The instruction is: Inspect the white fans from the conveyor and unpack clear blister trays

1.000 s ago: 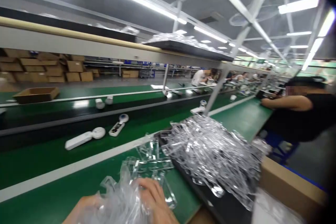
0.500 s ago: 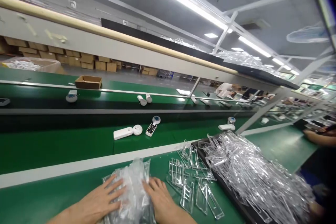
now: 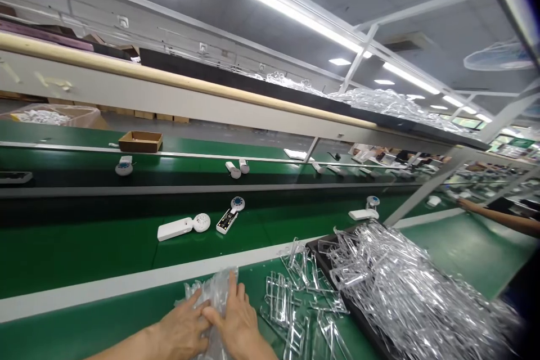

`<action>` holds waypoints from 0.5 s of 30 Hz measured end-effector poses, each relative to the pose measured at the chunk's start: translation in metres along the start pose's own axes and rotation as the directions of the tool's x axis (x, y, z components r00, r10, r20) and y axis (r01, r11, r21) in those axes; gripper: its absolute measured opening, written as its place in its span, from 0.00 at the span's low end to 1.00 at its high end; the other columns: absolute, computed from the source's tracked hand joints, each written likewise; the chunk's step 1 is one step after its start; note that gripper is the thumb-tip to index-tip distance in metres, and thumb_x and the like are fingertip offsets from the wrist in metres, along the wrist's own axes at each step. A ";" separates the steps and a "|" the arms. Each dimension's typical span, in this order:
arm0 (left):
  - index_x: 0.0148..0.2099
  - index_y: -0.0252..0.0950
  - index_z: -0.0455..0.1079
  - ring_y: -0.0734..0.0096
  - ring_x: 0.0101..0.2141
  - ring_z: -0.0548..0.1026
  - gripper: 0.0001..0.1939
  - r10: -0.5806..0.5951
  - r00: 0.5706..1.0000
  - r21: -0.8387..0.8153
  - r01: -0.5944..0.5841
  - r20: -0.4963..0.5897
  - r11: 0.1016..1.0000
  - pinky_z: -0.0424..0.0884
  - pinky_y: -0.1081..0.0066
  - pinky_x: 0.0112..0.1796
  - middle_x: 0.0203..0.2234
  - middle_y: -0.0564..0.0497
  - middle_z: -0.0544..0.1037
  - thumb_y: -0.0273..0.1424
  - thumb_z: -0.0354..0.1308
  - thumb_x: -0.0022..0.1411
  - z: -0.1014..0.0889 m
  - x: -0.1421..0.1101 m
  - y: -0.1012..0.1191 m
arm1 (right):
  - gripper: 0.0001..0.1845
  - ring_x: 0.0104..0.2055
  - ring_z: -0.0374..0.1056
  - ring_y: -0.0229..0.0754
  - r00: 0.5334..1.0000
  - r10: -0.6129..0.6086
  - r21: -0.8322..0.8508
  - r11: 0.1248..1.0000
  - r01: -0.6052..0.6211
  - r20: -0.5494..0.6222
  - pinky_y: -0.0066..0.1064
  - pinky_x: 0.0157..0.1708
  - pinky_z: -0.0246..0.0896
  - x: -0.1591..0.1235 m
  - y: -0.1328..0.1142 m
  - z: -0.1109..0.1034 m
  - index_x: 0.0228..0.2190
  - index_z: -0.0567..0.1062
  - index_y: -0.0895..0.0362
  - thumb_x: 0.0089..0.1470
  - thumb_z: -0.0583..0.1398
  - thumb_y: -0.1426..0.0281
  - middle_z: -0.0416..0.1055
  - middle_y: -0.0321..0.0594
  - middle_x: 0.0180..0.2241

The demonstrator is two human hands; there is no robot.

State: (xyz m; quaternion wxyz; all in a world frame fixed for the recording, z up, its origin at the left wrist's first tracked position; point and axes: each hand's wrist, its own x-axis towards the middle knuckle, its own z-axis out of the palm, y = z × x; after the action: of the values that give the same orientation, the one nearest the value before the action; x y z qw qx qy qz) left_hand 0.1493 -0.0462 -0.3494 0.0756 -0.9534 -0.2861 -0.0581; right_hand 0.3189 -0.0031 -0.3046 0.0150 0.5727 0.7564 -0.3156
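Note:
A crumpled clear plastic bag (image 3: pixel 217 295) lies at the bench's front edge, with both my hands on it. My left hand (image 3: pixel 185 323) curls its fingers over the left side of the bag, gathering the film. My right hand (image 3: pixel 238 318) presses on its right side, fingers stretched forward and thumb reaching across towards the left hand. What is inside the bag is hard to make out. Just right of my right hand, several loose clear plastic frames (image 3: pixel 279 299) lie on the green bench.
A black tray (image 3: pixel 358 306) heaped with clear plastic frames (image 3: pixel 413 287) stands at the right. On the green conveyor beyond are a white handheld device (image 3: pixel 183 226) and one with exposed circuitry (image 3: pixel 228 221). A shelf (image 3: pixel 211 104) crosses overhead. A co-worker's arm (image 3: pixel 498 218) reaches in from the right.
My hands have come closer together and the bag between them is squeezed narrower. The white devices have shifted left along the conveyor. The co-worker's arm now stretches farther over the line.

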 end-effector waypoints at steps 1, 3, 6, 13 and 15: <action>0.37 0.43 0.73 0.56 0.45 0.72 0.09 -0.010 0.998 0.025 0.012 -0.067 1.000 0.60 0.53 0.54 0.38 0.50 0.78 0.34 0.63 0.50 0.008 0.000 0.000 | 0.44 0.60 0.51 0.66 1.000 0.025 -0.027 0.999 -0.025 -0.004 0.54 0.52 0.52 0.003 -0.002 0.003 0.62 0.45 0.66 0.53 0.56 0.58 0.51 0.65 0.60; 0.38 0.45 0.73 0.58 0.45 0.72 0.06 -0.019 0.989 0.066 0.029 -0.149 0.997 0.57 0.54 0.55 0.39 0.52 0.77 0.35 0.58 0.57 0.020 -0.002 0.000 | 0.37 0.58 0.54 0.65 0.999 0.027 -0.080 0.996 -0.030 -0.048 0.52 0.51 0.54 0.009 -0.005 0.009 0.61 0.51 0.69 0.55 0.54 0.64 0.54 0.65 0.58; 0.43 0.45 0.71 0.58 0.51 0.67 0.09 -0.020 0.986 0.136 0.043 -0.163 0.990 0.54 0.54 0.57 0.47 0.52 0.74 0.35 0.52 0.62 0.026 -0.006 0.003 | 0.29 0.58 0.55 0.64 0.994 -0.009 -0.146 0.989 -0.007 -0.109 0.50 0.53 0.53 0.015 -0.004 0.015 0.57 0.58 0.70 0.55 0.52 0.75 0.57 0.65 0.56; 0.61 0.45 0.59 0.63 0.55 0.63 0.27 -0.147 0.939 0.304 0.245 -0.311 0.921 0.47 0.58 0.60 0.54 0.54 0.71 0.47 0.47 0.62 0.018 -0.025 0.026 | 0.23 0.53 0.60 0.60 0.977 -0.113 0.027 0.992 0.120 -0.180 0.46 0.51 0.53 0.016 0.005 0.016 0.45 0.72 0.69 0.57 0.42 0.80 0.65 0.61 0.46; 0.60 0.46 0.60 0.64 0.55 0.63 0.27 -0.184 0.914 0.296 0.300 -0.362 0.907 0.47 0.61 0.60 0.52 0.56 0.72 0.48 0.48 0.61 0.018 -0.032 0.033 | 0.22 0.52 0.62 0.56 0.976 -0.108 0.122 0.984 0.133 -0.190 0.42 0.51 0.54 0.020 0.010 0.017 0.42 0.74 0.68 0.58 0.43 0.79 0.66 0.59 0.45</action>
State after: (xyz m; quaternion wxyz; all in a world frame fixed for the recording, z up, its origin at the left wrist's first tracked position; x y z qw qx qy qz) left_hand 0.1422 -0.0875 -0.3761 0.2800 -0.8588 -0.3929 -0.1726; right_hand 0.3150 0.0074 -0.3307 -0.1121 0.5518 0.7652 -0.3120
